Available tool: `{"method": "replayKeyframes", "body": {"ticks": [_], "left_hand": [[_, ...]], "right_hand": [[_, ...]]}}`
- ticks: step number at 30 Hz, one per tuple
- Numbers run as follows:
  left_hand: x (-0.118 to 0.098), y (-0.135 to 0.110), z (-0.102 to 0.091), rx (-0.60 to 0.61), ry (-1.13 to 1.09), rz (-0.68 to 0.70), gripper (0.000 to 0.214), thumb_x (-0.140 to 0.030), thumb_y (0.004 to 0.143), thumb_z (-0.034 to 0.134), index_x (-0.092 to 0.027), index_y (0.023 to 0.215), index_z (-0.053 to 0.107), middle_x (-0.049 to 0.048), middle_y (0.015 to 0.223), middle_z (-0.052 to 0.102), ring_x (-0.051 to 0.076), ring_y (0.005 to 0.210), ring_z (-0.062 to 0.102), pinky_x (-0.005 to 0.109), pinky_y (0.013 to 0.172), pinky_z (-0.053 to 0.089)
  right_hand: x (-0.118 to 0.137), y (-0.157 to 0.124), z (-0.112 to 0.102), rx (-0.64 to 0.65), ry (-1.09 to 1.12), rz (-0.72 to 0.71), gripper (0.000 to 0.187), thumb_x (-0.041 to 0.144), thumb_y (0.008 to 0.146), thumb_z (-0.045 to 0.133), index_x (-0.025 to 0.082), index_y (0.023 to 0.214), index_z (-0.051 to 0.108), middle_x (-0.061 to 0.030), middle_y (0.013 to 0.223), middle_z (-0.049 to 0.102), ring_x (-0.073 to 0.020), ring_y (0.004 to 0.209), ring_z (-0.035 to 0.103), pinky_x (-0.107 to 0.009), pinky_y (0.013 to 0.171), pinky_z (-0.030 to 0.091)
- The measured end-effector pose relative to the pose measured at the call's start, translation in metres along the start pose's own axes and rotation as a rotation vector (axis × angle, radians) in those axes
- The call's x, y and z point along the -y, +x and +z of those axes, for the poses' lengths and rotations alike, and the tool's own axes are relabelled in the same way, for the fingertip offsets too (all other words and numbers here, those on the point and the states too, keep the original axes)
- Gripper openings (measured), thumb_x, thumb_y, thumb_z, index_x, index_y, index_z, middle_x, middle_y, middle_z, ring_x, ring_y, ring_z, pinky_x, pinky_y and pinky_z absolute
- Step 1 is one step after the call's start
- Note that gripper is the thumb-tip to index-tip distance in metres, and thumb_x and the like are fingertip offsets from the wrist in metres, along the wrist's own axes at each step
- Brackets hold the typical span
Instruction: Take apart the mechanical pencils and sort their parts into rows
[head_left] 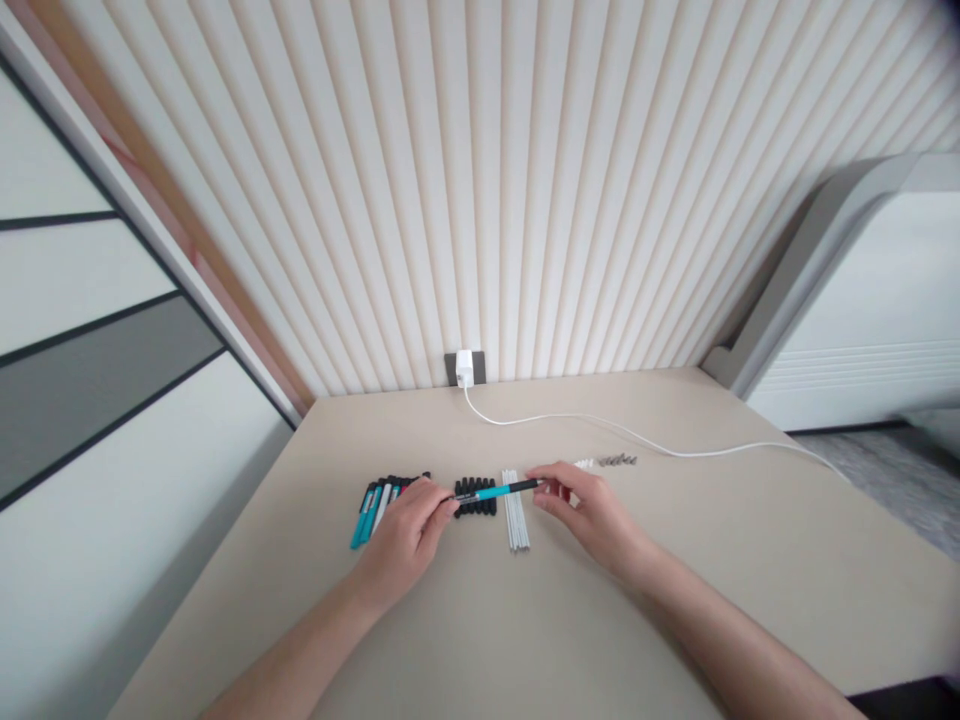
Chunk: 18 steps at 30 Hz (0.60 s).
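Note:
A teal and black pen [493, 492] is held nearly level above the table between my two hands. My left hand [411, 528] pinches its left end, and the fingers of my right hand [576, 505] close on its black right end. Under the pen lies a group of short black pen parts [475, 508]. Just right of them is a bundle of thin white refills [516, 525]. Several teal, white and black pen barrels [365, 515] lie side by side, partly hidden behind my left hand. Beyond my right hand are small white pieces [584, 464] and small springs [618, 460].
A white charger [464, 368] sits in a wall socket, and its white cable [637, 433] runs along the back of the beige table [480, 630] to the right edge. A ribbed wall panel [480, 200] rises behind. A pale headboard-like piece [862, 300] stands at the right.

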<state>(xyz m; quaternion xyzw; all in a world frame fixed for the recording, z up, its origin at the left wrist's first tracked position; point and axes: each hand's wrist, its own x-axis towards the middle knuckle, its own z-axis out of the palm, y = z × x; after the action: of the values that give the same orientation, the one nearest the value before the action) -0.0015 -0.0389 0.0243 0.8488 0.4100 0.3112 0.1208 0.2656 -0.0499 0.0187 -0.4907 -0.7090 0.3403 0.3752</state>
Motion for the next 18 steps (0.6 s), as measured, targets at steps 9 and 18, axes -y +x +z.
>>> {"method": "replayKeyframes", "body": {"ticks": [9,18], "left_hand": [[-0.0003,-0.0023,0.002,0.009,-0.003,0.012,0.021,-0.026,0.098,0.041,-0.019,0.085,0.057,0.0017,0.075,0.057,0.015,0.073,0.055,0.026,0.069,0.044],[-0.0001,-0.0033,0.0026,0.012,-0.006,0.01,0.021,-0.025,0.098,0.042,-0.018,0.085,0.057,0.0016,0.075,0.057,0.015,0.074,0.055,0.027,0.07,0.043]], "right_hand": [[-0.0019,0.0036,-0.0033,-0.056,0.15,0.085,0.029,0.044,0.086,0.061,0.019,0.096,0.068,-0.0013,0.077,0.063,-0.0154,0.072,0.053,-0.027,0.067,0.042],[-0.0054,0.006,-0.0019,-0.027,0.168,0.104,0.027,0.041,0.088,0.056,0.019,0.094,0.071,-0.0022,0.077,0.065,-0.0143,0.067,0.052,-0.027,0.063,0.042]]}}
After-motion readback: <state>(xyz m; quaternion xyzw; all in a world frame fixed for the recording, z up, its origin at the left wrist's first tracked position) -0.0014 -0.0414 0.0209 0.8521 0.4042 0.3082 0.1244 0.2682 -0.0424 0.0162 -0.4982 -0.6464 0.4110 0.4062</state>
